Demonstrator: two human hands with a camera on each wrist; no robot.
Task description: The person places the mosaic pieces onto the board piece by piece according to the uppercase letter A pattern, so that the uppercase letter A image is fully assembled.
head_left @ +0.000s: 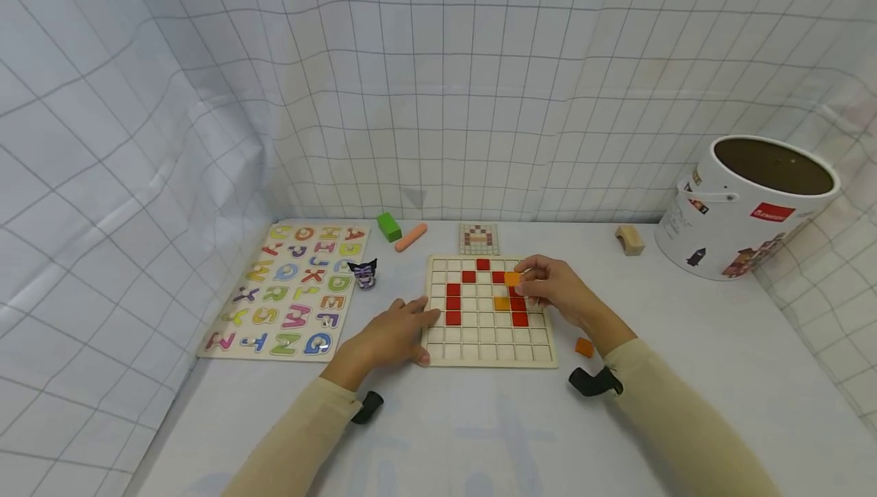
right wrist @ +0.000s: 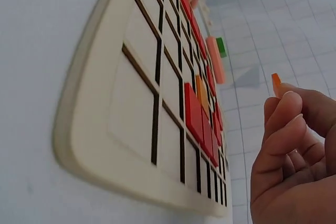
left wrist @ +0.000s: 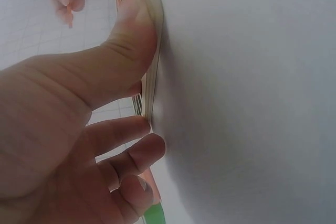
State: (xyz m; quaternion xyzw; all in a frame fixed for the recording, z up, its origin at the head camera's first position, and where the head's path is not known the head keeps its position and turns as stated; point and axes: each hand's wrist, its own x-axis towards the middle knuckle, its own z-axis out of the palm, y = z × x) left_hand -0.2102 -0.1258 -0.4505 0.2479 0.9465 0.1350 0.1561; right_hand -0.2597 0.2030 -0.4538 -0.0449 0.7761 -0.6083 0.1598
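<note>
A wooden grid board (head_left: 490, 362) lies on the white table, with several red square tiles (head_left: 454, 304) in its cells. One orange tile (head_left: 502, 304) sits in a cell on the right side. The right hand (head_left: 558, 291) pinches another orange tile (right wrist: 276, 83) between thumb and fingertips, raised above the board's upper right part. At the board's left edge rests the left hand (head_left: 397, 333), its fingers loosely spread; in the left wrist view its thumb (left wrist: 137, 35) presses against the rim. A loose orange tile (head_left: 585, 347) lies right of the board, close to the right wrist.
Behind the board lies a small pattern card (head_left: 478, 239). An alphabet puzzle board (head_left: 277, 303), a small purple-and-black figurine (head_left: 366, 275), a green block (head_left: 389, 227) and a peach stick (head_left: 411, 237) are to the left. A wooden arch block (head_left: 629, 240) and white bucket (head_left: 726, 215) stand right.
</note>
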